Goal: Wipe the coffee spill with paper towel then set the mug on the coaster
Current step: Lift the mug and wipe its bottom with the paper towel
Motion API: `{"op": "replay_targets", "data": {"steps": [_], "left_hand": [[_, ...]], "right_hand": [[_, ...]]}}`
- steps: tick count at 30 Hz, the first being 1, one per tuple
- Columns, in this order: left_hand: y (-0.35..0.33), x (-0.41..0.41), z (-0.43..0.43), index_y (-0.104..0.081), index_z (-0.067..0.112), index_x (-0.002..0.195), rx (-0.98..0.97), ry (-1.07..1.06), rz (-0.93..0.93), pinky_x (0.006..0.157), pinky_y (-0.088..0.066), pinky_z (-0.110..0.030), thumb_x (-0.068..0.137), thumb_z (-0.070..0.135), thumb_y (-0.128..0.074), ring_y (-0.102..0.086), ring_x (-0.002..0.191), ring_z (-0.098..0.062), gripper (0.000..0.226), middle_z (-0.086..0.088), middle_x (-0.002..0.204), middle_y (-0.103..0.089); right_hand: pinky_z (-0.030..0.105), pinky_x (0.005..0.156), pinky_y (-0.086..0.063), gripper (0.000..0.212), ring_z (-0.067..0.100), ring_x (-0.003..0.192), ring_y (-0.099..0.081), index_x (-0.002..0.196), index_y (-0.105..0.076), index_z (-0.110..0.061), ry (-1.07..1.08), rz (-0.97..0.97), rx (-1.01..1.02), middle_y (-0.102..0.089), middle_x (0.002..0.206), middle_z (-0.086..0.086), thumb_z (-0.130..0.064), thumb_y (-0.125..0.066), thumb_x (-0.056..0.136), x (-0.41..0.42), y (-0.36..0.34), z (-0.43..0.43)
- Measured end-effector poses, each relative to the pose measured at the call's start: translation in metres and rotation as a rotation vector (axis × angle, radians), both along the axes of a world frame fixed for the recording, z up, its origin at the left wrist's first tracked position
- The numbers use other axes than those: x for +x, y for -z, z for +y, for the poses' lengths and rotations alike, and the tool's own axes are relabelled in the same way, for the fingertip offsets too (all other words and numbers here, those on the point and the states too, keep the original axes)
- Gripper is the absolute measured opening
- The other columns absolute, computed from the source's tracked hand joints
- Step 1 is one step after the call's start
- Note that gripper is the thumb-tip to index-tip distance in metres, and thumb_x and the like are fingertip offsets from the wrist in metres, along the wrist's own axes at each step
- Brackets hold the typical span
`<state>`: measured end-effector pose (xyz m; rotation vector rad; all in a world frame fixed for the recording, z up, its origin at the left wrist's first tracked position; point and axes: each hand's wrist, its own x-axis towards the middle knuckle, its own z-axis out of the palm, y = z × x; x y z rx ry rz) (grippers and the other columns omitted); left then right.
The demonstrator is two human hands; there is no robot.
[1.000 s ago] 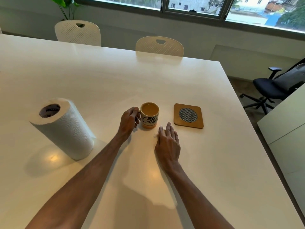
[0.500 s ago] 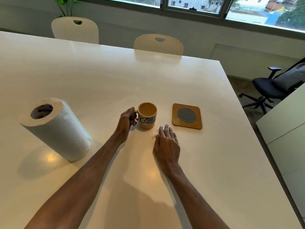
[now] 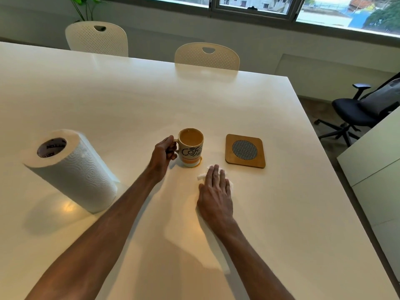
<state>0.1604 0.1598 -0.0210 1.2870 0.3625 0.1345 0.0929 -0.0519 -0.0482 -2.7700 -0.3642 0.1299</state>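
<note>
A white and orange mug (image 3: 191,148) holding coffee stands on the white table (image 3: 129,100). My left hand (image 3: 163,153) grips its handle. My right hand (image 3: 216,193) lies flat, fingers together, pressing a small piece of paper towel (image 3: 201,176) onto the table just in front of the mug; most of the towel is hidden under the palm. A square wooden coaster (image 3: 245,151) with a round mesh inset lies to the right of the mug with nothing on it. I cannot make out any spill on the table.
A paper towel roll (image 3: 71,169) stands at the left of the table. Two white chairs (image 3: 206,56) are at the far edge. A black office chair (image 3: 357,113) and a white cabinet (image 3: 376,161) are off the table's right edge.
My right hand has slid the paper towel a little to the right in front of the mug. My left hand stays on the mug handle.
</note>
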Motion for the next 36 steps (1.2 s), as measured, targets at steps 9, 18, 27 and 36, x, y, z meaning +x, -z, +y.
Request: {"op": "replay_targets", "data": {"steps": [9, 18, 27, 36], "left_hand": [[-0.02, 0.004, 0.01, -0.05, 0.02, 0.076, -0.031, -0.019, -0.055, 0.061, -0.034, -0.025, 0.115, 0.025, -0.043, -0.037, 0.059, -0.008, 0.04, 0.008, 0.065, -0.038], [-0.037, 0.006, 0.012, -0.052, 0.02, 0.078, -0.055, -0.039, -0.068, 0.058, -0.035, -0.023, 0.115, 0.025, -0.046, -0.04, 0.057, -0.006, 0.037, 0.01, 0.063, -0.04], [-0.038, 0.01, 0.011, -0.053, 0.02, 0.078, -0.094, -0.046, -0.071, 0.057, -0.034, -0.023, 0.114, 0.025, -0.048, -0.04, 0.056, -0.005, 0.036, 0.01, 0.062, -0.041], [-0.04, 0.008, 0.015, -0.049, 0.021, 0.077, -0.068, -0.063, -0.062, 0.058, -0.033, -0.024, 0.114, 0.026, -0.047, -0.037, 0.055, -0.006, 0.037, 0.011, 0.062, -0.035]], "right_hand": [[0.051, 0.135, 0.007, 0.075, 0.028, 0.163, 0.026, 0.168, 0.017, -0.014, -0.038, 0.128, 0.016, 0.026, 0.176, 0.008, -0.048, -0.023, 0.115, 0.015, 0.0, 0.021], [0.044, 0.134, 0.013, 0.072, 0.017, 0.163, 0.023, 0.169, 0.014, -0.012, -0.135, 0.244, 0.121, 0.023, 0.177, 0.004, -0.048, -0.019, 0.115, 0.081, -0.015, 0.039], [0.039, 0.132, 0.015, 0.074, 0.013, 0.16, 0.029, 0.168, 0.018, -0.024, -0.474, 0.26, -0.023, 0.028, 0.174, -0.003, -0.058, -0.016, 0.112, 0.053, -0.01, 0.057], [0.04, 0.131, 0.016, 0.07, 0.006, 0.158, 0.031, 0.166, 0.021, -0.029, -0.373, 0.25, -0.098, 0.034, 0.17, -0.012, -0.057, -0.011, 0.111, 0.034, -0.002, 0.005]]}}
